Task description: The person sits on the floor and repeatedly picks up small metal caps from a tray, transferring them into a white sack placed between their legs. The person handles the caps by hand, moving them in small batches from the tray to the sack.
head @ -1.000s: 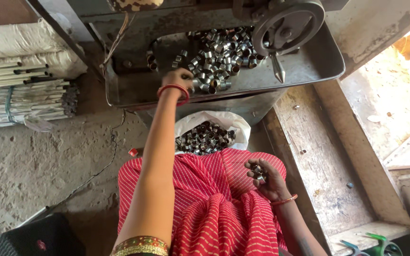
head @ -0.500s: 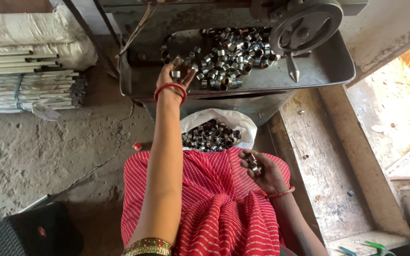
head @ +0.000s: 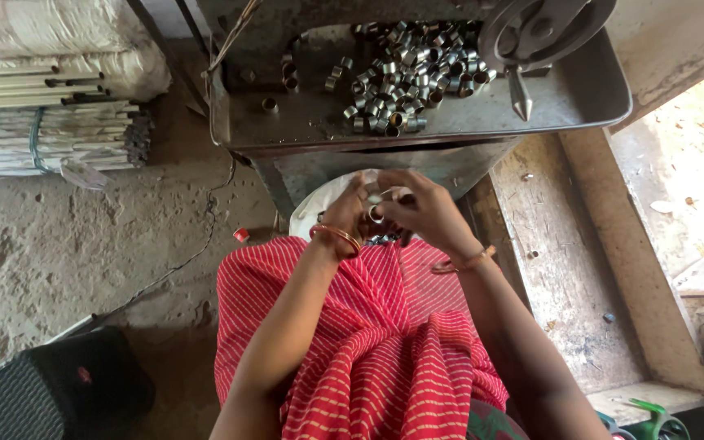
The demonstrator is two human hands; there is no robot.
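My left hand [head: 350, 210] and my right hand [head: 421, 208] meet above my lap, just over a white bag [head: 319, 205] of small metal rings. Both hands pinch small shiny metal rings [head: 376, 213] between their fingertips. Each wrist carries bangles. Beyond the hands, a grey metal tray [head: 580, 102] on a machine holds a heap of several metal rings [head: 405, 77]. A dark flywheel [head: 535, 28] with a pointed pin hangs over the tray's right side. My lap is covered in red striped cloth [head: 368, 342].
A bundle of thin metal tubes [head: 50, 134] and wrapped white rolls lie at the left on the dirt floor. A black woven object [head: 50, 391] sits at the lower left. A wooden plank [head: 568, 261] runs along the right; a green tool [head: 653, 420] lies at the bottom right.
My left hand has drawn back from the tray's ring heap down to my lap. My right hand has risen to meet it. The camera view has shifted closer.
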